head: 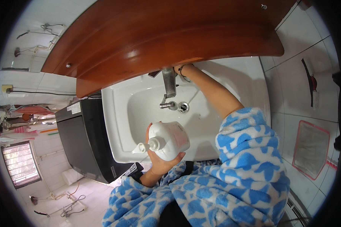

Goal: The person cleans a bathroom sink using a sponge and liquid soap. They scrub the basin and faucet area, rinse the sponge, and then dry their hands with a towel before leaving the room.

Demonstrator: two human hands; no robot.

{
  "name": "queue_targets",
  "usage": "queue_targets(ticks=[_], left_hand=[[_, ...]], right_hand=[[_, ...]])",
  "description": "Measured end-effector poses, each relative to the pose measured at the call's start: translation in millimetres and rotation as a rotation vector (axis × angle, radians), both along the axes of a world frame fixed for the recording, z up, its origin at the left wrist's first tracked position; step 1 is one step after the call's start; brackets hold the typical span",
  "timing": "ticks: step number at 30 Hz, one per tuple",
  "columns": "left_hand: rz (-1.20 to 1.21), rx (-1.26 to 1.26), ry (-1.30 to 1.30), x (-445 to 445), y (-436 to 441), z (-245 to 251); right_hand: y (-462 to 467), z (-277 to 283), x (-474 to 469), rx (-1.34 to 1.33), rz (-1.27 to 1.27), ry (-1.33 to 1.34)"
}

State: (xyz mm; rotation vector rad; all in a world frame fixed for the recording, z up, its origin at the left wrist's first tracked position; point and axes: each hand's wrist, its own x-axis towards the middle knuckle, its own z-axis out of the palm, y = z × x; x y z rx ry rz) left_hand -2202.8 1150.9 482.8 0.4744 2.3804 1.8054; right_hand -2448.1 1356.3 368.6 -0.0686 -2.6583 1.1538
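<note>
A white pump bottle (170, 139) is gripped in my left hand (162, 164), tilted over the near rim of a white ceramic washbasin (142, 113). The bottle's pump nozzle points to the left. My right hand (184, 69) reaches to the back of the basin, just right of the metal faucet (169, 83). Its fingers are hidden behind the faucet and under the wooden cabinet edge, so what they touch does not show. A dark bracelet circles that wrist. Below the faucet lies the metal drain fitting (183, 107).
A reddish-brown wooden cabinet (159, 37) overhangs the basin's back. To the left stands a black washing-machine-like appliance (85, 139). On the right tiled wall hang a squeegee-like tool (311, 82) and a pink-rimmed mesh bag (311, 149). A dark object (154, 73) lies left of the faucet.
</note>
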Motion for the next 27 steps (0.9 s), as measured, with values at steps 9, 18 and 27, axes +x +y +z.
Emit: queue_targets(ticks=[9, 18, 27], left_hand=[[0.010, -0.047, 0.039, -1.3, -9.3, 12.1], [0.035, 0.022, -0.020, -2.0, -14.8, -2.3], [0.001, -0.041, 0.031, 4.3, -12.6, 6.5]], right_hand=[[-7.9, -39.3, 61.9, 0.003, 0.233, -0.289], [19.0, -22.0, 70.2, 0.158, -0.009, 0.270], [-43.3, -65.5, 78.6, 0.450, 0.310, -0.259]])
